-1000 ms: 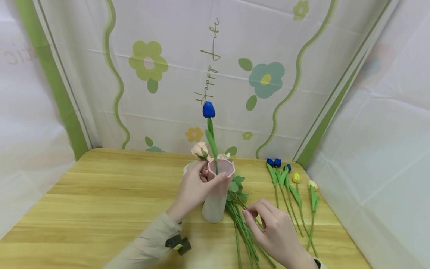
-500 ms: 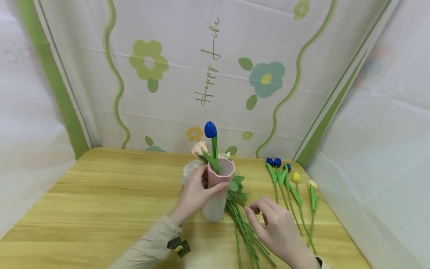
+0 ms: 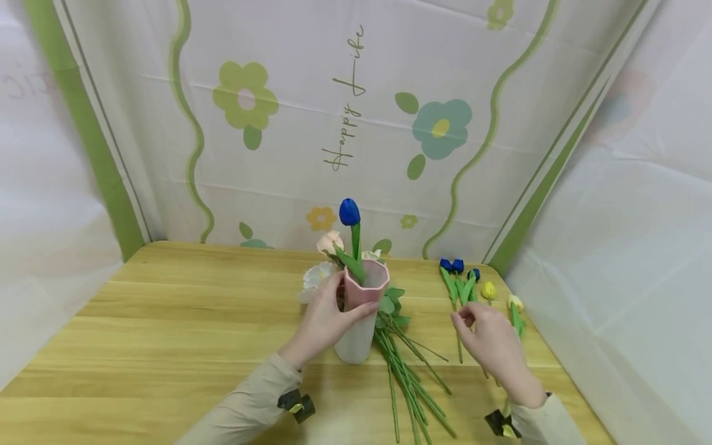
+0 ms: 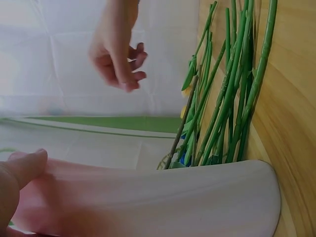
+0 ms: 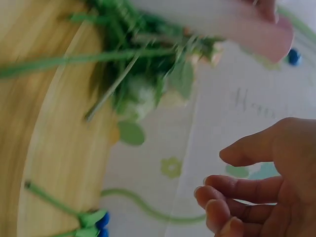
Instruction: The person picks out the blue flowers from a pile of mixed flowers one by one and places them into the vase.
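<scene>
Wooden table [image 3: 194, 321], person seated or standing behind the head view, both hands in sight. A tall vase [image 3: 354, 343], pink at its faceted mouth and fading to frosted white below, stands on the tabletop near the middle. Left hand [image 3: 319, 321] grips the vase high up: thumb across the near face just under the rim, fingers bent round the far left side. The fingertips behind it are hidden.

One blue tulip [image 3: 349, 212] stands in the vase, leaning toward the rim's left side; its bloom and leaves rise above the mouth. The foot of its stem is out of sight inside.

Right hand [image 3: 492, 343] hangs in the air above the right part of the table, to the right of the vase. Its fingers are loosely bent, with a gap between thumb and forefinger; nothing is held. Below and beyond it lie three blue tulips [image 3: 457, 266], a yellow tulip [image 3: 488, 290] and a cream tulip [image 3: 515, 303], their stems partly covered by the hand.

Behind the vase: a peach rose [image 3: 329, 242] and a white flower [image 3: 317, 276]. A bundle of green stems [image 3: 408, 383] fans toward the near edge, just right of the vase. Backdrop: a white curtain [image 3: 306, 123] printed with flowers and "Happy Life".
</scene>
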A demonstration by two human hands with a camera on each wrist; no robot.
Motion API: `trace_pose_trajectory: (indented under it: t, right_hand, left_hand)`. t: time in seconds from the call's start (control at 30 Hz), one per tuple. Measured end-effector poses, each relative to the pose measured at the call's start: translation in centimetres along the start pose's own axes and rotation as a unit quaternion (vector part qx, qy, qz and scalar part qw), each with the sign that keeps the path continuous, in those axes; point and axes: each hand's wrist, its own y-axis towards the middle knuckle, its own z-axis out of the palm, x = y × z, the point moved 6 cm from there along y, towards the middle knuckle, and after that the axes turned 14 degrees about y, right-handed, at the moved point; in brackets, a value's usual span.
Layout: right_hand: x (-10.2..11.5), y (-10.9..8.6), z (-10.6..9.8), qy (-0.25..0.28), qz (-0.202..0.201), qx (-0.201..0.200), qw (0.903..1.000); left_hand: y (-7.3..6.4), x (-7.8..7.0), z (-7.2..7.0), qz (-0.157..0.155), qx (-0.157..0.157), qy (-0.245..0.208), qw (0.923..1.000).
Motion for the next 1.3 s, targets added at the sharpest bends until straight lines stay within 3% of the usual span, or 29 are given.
trace_pose_trajectory:
  t: [0.13,0.23,0.33,0.7,0.9,1.13,1.3]
  right_hand:
    - [-3.9,0.2,0.2,-0.001,0.089,0.058,0.9944]
    - [-6.4,0.0,0.6,0.009,0.148,0.114,0.9823]
    - [-8.2,-0.2,1.1,0.014,0.183,0.15,0.9715]
    - [-11.6,-0.2,1.9,-0.024,0.235,0.17,0.9568]
    - [-12.4,-0.5,2.6,-0.034,0.249,0.202,0.9467]
    - [-13.1,-0.5,3.3,-0.035,0.238,0.21,0.9477]
    - [-13.3,-0.5,3.5,-0.043,0.235,0.217,0.9463]
  left_hand:
    - [-0.1,0.0,-0.1,0.001,0.0,-0.001,1.0]
    - [-0.1,0.0,-0.1,0.006,0.003,0.0,1.0]
    - [-0.1,0.1,-0.2,0.012,0.008,-0.003,0.9999]
    - [-1.2,0.3,-0.9,0.036,0.016,-0.009,0.9992]
    - [-2.3,0.9,-1.6,0.013,0.029,-0.006,0.9995]
    - [-3.1,2.4,-2.2,-0.017,0.037,0.008,0.9992]
    - [-3.3,2.9,-2.6,-0.015,0.03,0.009,0.9994]
